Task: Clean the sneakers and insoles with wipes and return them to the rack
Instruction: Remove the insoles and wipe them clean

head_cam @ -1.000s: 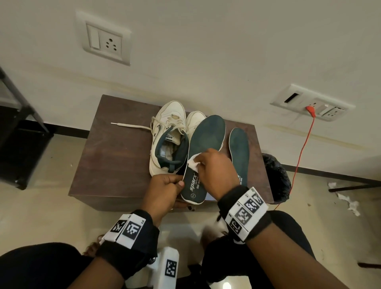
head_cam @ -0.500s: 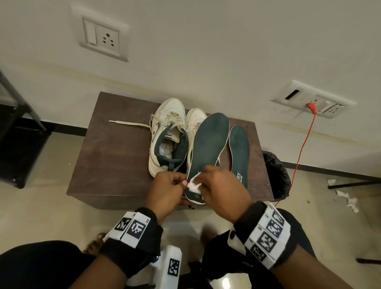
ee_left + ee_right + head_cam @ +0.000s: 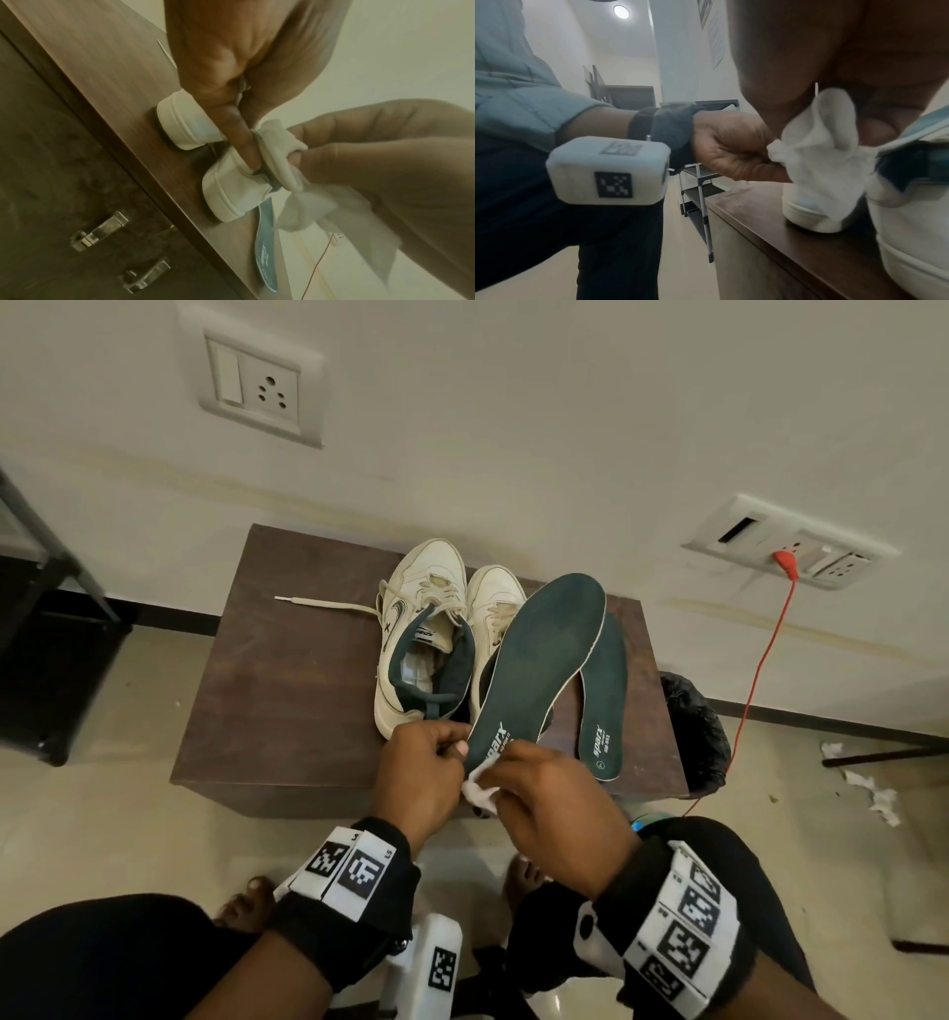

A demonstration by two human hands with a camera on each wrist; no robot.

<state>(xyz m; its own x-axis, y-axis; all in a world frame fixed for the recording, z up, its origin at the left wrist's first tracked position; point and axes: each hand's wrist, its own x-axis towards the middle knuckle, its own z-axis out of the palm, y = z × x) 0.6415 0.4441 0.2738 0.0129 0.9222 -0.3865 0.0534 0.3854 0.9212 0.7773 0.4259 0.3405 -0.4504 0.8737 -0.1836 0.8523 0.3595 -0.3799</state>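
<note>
A dark green insole (image 3: 539, 660) is held up over the brown cabinet top (image 3: 287, 701). My left hand (image 3: 426, 762) pinches its heel edge, thumb against the rim (image 3: 241, 146). My right hand (image 3: 554, 809) holds a white wipe (image 3: 480, 793) (image 3: 290, 215) (image 3: 818, 146) folded over the heel end of that insole. A second green insole (image 3: 606, 690) lies flat on the cabinet to the right. Two white sneakers (image 3: 426, 639) stand side by side behind the hands, a loose lace (image 3: 323, 604) trailing left.
A black-lined bin (image 3: 693, 726) stands right of the cabinet, with crumpled wipes (image 3: 873, 793) on the floor beyond. A red cable (image 3: 765, 649) hangs from the wall socket. A dark rack (image 3: 46, 608) is at the left. Metal handles (image 3: 100, 231) sit on the cabinet front.
My right hand slid the wipe down the held insole from its middle to the heel end. The insole tilted up and rightward, now overlapping the flat one.
</note>
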